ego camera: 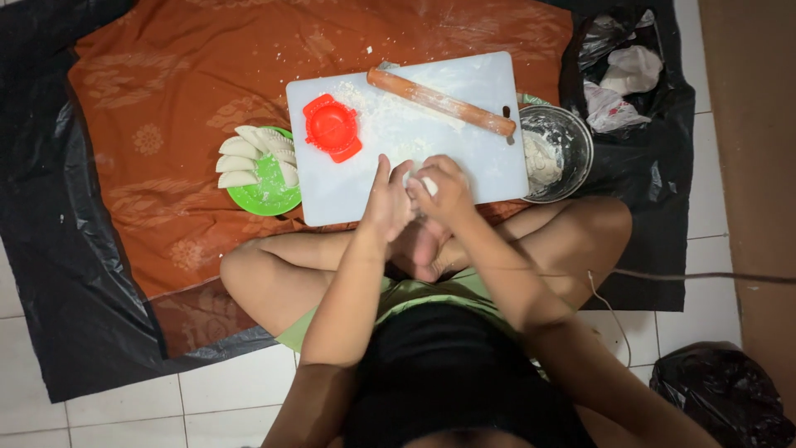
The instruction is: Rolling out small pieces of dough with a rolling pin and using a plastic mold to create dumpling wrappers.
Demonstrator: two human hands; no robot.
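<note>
White floor tiles carry a black plastic sheet (50, 274) and an orange patterned cloth (166, 99). On the cloth lies one white rectangular cutting board (348, 195) with one red round dumpling press (332, 126) and one wooden rolling pin (441, 102). Beside it, one green round plate (269, 192) holds about five folded dumplings (238, 148); one steel bowl (572, 141) holds dough. Left hand (388, 203) and right hand (444, 192) meet, fingers closed on a small white dough piece (426, 184) over the board's near edge.

A small white lump of dough (424, 182) is sitting pinched between both hands, over the near edge of the white cutting board (348, 195).
</note>
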